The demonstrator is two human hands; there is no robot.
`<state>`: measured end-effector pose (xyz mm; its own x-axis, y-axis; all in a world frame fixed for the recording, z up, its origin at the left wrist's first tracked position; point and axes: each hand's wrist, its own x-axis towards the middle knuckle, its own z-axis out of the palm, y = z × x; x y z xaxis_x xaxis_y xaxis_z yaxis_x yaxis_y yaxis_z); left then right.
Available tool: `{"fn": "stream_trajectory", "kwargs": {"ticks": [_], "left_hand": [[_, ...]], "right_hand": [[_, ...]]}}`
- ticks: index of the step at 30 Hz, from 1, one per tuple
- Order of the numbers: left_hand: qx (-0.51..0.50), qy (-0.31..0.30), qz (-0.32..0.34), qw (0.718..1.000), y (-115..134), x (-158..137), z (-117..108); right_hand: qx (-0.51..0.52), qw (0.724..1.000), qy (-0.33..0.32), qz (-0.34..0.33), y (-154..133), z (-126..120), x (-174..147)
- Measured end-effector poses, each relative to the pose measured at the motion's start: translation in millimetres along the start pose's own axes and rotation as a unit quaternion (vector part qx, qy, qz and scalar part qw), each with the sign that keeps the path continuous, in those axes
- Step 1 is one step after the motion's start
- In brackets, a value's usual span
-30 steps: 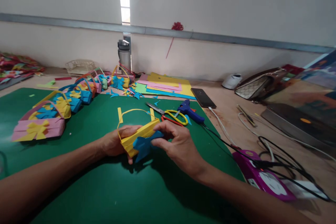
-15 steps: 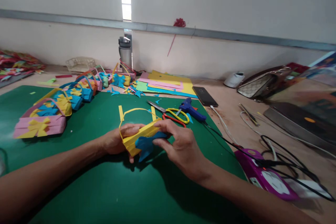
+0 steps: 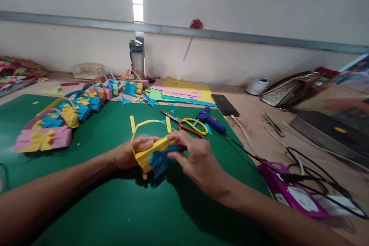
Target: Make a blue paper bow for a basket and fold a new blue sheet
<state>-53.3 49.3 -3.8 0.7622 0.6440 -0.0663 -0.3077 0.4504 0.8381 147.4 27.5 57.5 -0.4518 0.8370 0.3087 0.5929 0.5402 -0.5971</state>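
Observation:
A small yellow paper basket [image 3: 143, 160] with a thin looped handle is held tilted above the green mat [image 3: 121, 207]. My left hand [image 3: 131, 153] is closed around its left and far side, thumb along the top edge. On its front sits a blue paper bow [image 3: 159, 160], its right part pinched between the thumb and fingers of my right hand [image 3: 196, 157]; those fingers also touch the basket's right end. Just beyond lie scissors [image 3: 187, 123] with yellow and red handles, two short yellow paper strips [image 3: 132, 124] and a blue glue gun [image 3: 211, 120].
Several finished paper baskets [image 3: 57, 137] with bows line the left side. Coloured paper sheets [image 3: 184, 89], paper scraps and a grey bottle [image 3: 136, 59] stand at the back. To the right are a phone [image 3: 225, 105], a purple power strip [image 3: 296, 196] with cables, and a handbag [image 3: 288, 88].
The blue bow's right part is bent up a little more under my right fingers. Both hands and the basket stay almost in the same place.

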Motion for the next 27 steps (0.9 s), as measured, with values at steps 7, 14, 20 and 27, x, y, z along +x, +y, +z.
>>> {"fn": "stream_trajectory", "kwargs": {"ticks": [7,14,20,27], "left_hand": [[0.009,-0.002,-0.007,1.000,-0.5,-0.6,0.2],[0.008,-0.004,-0.005,1.000,-1.4,-0.3,0.4],[0.015,0.007,0.001,1.000,-3.9,-0.2,2.2],[0.015,0.013,0.000,1.000,-5.2,0.8,0.3]], "right_hand": [[-0.018,1.000,-0.002,0.015,-1.8,0.3,0.6],[-0.060,0.998,0.002,0.025,-4.2,1.1,0.3],[-0.109,0.994,0.002,0.031,-7.0,1.2,0.5],[-0.120,0.992,-0.005,0.041,-7.3,2.0,1.2]]}}
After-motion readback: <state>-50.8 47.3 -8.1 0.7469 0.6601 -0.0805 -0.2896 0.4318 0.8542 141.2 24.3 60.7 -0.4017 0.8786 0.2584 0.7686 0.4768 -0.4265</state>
